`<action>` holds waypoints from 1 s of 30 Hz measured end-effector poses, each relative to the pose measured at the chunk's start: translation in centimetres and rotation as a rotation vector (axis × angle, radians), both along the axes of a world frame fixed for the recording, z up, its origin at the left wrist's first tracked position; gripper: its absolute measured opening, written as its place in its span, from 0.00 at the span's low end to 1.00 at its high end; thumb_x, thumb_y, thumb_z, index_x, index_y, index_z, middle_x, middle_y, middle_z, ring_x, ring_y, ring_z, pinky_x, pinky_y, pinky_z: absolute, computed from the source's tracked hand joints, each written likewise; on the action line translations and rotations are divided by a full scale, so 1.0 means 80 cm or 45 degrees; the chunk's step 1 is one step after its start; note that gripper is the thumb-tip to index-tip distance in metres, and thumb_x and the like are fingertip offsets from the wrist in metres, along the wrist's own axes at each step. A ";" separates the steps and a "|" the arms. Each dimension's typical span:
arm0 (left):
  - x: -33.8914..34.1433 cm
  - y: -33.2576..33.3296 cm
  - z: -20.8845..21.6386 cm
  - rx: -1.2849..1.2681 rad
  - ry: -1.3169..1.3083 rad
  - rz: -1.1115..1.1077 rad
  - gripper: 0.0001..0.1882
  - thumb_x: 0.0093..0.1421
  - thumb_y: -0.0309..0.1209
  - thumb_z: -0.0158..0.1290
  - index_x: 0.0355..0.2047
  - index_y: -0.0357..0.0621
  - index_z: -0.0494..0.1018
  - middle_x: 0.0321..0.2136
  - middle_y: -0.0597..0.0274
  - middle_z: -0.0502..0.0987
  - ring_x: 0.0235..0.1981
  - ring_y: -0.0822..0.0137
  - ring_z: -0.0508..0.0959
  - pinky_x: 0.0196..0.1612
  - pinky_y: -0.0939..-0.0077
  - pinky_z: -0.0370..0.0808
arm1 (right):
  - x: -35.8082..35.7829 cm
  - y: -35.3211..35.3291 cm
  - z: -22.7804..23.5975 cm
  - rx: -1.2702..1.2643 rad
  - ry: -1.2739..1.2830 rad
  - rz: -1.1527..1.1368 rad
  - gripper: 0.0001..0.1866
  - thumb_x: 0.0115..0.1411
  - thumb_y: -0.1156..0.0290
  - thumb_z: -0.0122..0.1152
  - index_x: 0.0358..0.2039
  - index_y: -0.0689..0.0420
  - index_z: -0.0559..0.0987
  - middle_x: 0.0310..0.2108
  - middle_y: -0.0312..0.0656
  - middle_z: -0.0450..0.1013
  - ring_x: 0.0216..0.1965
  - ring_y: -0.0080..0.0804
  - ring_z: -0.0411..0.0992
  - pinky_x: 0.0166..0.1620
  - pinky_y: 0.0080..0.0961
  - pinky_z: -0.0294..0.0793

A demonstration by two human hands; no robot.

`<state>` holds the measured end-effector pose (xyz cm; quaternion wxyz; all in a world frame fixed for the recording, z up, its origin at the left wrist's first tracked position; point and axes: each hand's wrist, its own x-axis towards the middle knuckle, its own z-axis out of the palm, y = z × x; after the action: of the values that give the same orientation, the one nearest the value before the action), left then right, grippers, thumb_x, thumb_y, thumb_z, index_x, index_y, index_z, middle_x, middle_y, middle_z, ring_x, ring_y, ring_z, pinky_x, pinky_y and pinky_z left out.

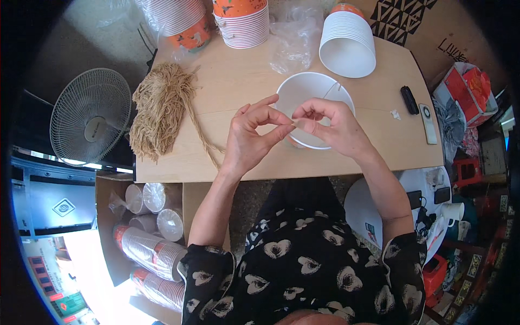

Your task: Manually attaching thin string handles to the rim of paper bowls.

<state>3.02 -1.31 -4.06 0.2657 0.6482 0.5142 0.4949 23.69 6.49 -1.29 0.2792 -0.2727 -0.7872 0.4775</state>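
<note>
Over the near part of a white paper bucket (317,89), my two hands meet fingertip to fingertip. My left hand (257,127) pinches with thumb and forefinger, its other fingers loosely curled. Thumb and fingers of my right hand (333,127) are pressed together in a pinch too. A small tan bit, which looks like cord, shows between the fingertips; most of it is hidden. A thin strand (331,90) runs down inside the bucket from its far rim. Left of my hands lies a thick bundle of tan cord (162,108), and some of its strands trail behind my left wrist.
Stacked paper buckets (242,27) and a crumpled clear bag (292,43) stand along the back, beside a tipped bucket stack (348,49). A black object (409,100) and a pale remote-like device (427,123) lie right. A fan (92,116) and a carton of wrapped buckets (151,249) are left.
</note>
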 end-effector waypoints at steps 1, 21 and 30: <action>0.000 0.000 0.002 0.011 0.005 -0.006 0.06 0.55 0.27 0.69 0.33 0.46 0.85 0.30 0.68 0.86 0.62 0.57 0.73 0.66 0.57 0.62 | 0.001 0.001 0.000 0.030 -0.012 0.024 0.08 0.65 0.71 0.62 0.38 0.63 0.80 0.34 0.32 0.77 0.37 0.17 0.71 0.45 0.22 0.72; 0.004 0.000 0.000 0.025 -0.108 -0.077 0.15 0.56 0.24 0.66 0.44 0.38 0.77 0.30 0.60 0.86 0.48 0.65 0.83 0.67 0.61 0.62 | -0.001 0.002 -0.012 -0.085 0.120 -0.065 0.08 0.71 0.71 0.53 0.36 0.62 0.74 0.27 0.36 0.73 0.31 0.19 0.73 0.39 0.21 0.72; 0.013 0.004 0.011 0.082 0.101 0.011 0.12 0.57 0.30 0.67 0.41 0.43 0.83 0.29 0.66 0.85 0.57 0.61 0.74 0.63 0.59 0.66 | 0.002 -0.007 0.002 -0.077 0.099 -0.073 0.06 0.70 0.73 0.55 0.36 0.62 0.75 0.28 0.30 0.71 0.31 0.15 0.69 0.38 0.17 0.70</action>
<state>4.02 -0.97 -3.18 0.2219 0.6732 0.5108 0.4865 23.85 5.89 -1.10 0.3147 -0.2845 -0.7528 0.5032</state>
